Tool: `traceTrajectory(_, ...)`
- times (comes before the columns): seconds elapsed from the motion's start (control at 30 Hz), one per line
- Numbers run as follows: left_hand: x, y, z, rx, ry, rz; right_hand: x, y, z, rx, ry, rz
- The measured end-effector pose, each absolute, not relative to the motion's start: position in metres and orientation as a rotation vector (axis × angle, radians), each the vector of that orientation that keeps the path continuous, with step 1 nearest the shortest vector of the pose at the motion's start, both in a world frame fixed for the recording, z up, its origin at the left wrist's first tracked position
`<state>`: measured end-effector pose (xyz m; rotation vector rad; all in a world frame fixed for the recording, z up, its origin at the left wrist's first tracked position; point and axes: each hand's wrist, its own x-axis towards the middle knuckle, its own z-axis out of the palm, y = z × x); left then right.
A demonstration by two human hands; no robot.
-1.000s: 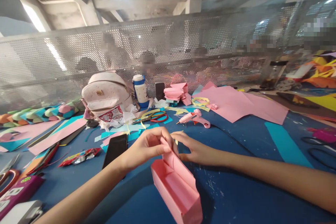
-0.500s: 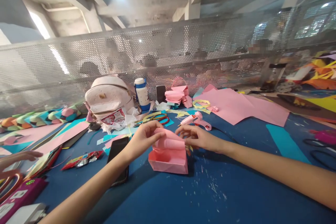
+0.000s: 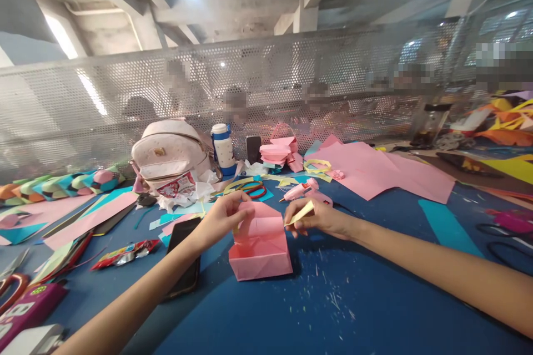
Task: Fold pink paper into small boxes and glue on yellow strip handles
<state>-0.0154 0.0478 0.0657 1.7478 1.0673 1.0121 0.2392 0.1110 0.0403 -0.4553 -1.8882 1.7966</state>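
A pink paper box (image 3: 261, 263) with a raised flap stands on the blue table in front of me. My left hand (image 3: 230, 213) pinches the upper left edge of that flap, thumb in front and fingers behind. To the right of the box, my right hand (image 3: 310, 217) is closed on a small pale yellow paper strip (image 3: 300, 213), apart from the box or barely beside its edge. Just behind my right hand lies a pink glue gun (image 3: 306, 188). A black phone (image 3: 183, 252) lies partly under my left forearm.
Scissors (image 3: 255, 191) and paper scraps lie behind the box. Farther back are a pale pink backpack (image 3: 172, 150), a white and blue bottle (image 3: 224, 150) and large pink sheets (image 3: 375, 166). A snack wrapper (image 3: 125, 254) and a purple box (image 3: 31, 310) sit on the left.
My right hand has moved off the box's flap and now shows a yellow strip in its fingers. The flap stands more upright. The other person's hand at the left has gone from view.
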Motion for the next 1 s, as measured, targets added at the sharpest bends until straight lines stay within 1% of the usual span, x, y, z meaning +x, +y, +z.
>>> traceTrajectory(0.23,-0.018,0.047,0.067,1.800,1.118,1.001,0.242,0.116,0.038,-0.408,-1.923,1.779)
traceTrajectory(0.33,-0.019,0.047,0.067,1.846,1.174,0.986,0.241,0.112,0.043,-0.444,-1.994,1.704)
traceTrajectory(0.4,-0.017,0.046,0.068,1.875,1.213,0.965,0.240,0.106,0.048,-0.510,-2.112,1.560)
traceTrajectory(0.57,-0.008,0.035,0.075,2.127,1.312,0.886,0.237,0.088,0.060,-0.670,-2.387,0.925)
traceTrajectory(0.63,-0.004,0.029,0.077,2.189,1.349,0.817,0.237,0.084,0.060,-0.674,-2.409,0.810)
traceTrajectory(0.73,0.001,0.023,0.078,2.188,1.427,0.765,0.235,0.082,0.056,-0.678,-2.384,0.776)
traceTrajectory(0.87,0.006,0.021,0.075,2.129,1.428,0.802,0.232,0.080,0.046,-0.692,-2.335,0.758)
traceTrajectory(1.0,0.013,0.022,0.070,2.023,1.453,0.884,0.225,0.075,0.037,-0.723,-2.230,0.876)
